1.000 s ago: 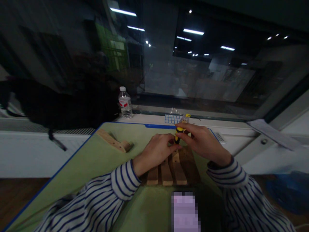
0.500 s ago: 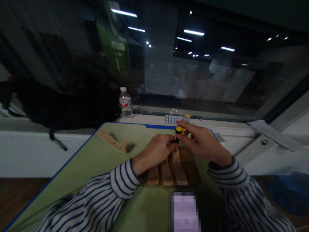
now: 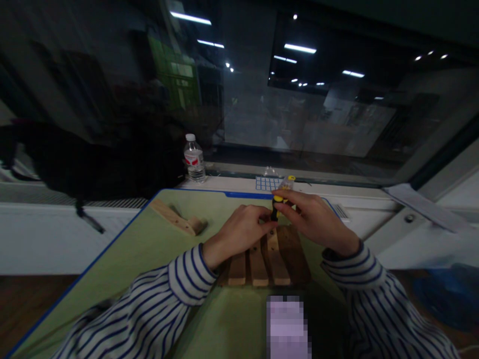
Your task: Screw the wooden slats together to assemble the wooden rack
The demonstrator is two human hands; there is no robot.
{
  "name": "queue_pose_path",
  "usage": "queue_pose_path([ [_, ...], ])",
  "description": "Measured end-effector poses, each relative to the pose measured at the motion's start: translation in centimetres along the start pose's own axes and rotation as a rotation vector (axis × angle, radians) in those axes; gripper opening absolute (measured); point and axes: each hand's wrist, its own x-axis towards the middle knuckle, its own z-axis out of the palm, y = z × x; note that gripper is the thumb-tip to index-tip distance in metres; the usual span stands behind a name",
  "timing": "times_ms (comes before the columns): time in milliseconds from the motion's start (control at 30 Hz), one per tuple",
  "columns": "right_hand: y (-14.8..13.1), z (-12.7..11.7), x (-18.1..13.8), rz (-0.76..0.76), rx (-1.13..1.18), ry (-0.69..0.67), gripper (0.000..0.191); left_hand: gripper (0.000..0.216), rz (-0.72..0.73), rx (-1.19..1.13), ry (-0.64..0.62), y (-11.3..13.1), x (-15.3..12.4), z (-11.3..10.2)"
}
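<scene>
A slatted wooden piece (image 3: pixel 267 262) lies on the green table mat (image 3: pixel 157 254) in front of me. Upright over its far end stands a small yellow-and-black screwdriver (image 3: pixel 276 205). My right hand (image 3: pixel 312 219) pinches the screwdriver's handle from the right. My left hand (image 3: pixel 243 232) is curled beside the shaft, fingertips pressed down near the tip on the wood; what they grip there is hidden. Both sleeves are blue-and-white striped.
A loose wooden bracket (image 3: pixel 178 218) lies on the mat to the left. A water bottle (image 3: pixel 193 159) stands on the sill by the dark window. A blue-gridded sheet (image 3: pixel 266 183) and a small clear container (image 3: pixel 287 182) sit behind my hands.
My hands stay at the screwdriver; the right fingers shift slightly around the handle. My left forearm has drawn a little to the left. The wooden piece has not moved.
</scene>
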Motion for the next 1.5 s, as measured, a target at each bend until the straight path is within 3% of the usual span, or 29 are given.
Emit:
queue_pose_path([
  [500, 0.02, 0.11, 0.10, 0.052, 0.039, 0.024, 0.027, 0.023, 0.015, -0.028, 0.043, -0.06, 0.05, 0.10],
  [833, -0.24, 0.05, -0.18, 0.043, 0.049, -0.025, 0.048, 0.025, 0.007, -0.020, 0.014, 0.00, 0.03, 0.03],
  [1500, 0.00, 0.05, 0.03, 0.031, 0.010, 0.016, 0.030, 0.026, 0.009, 0.022, 0.037, 0.43, -0.05, -0.14],
])
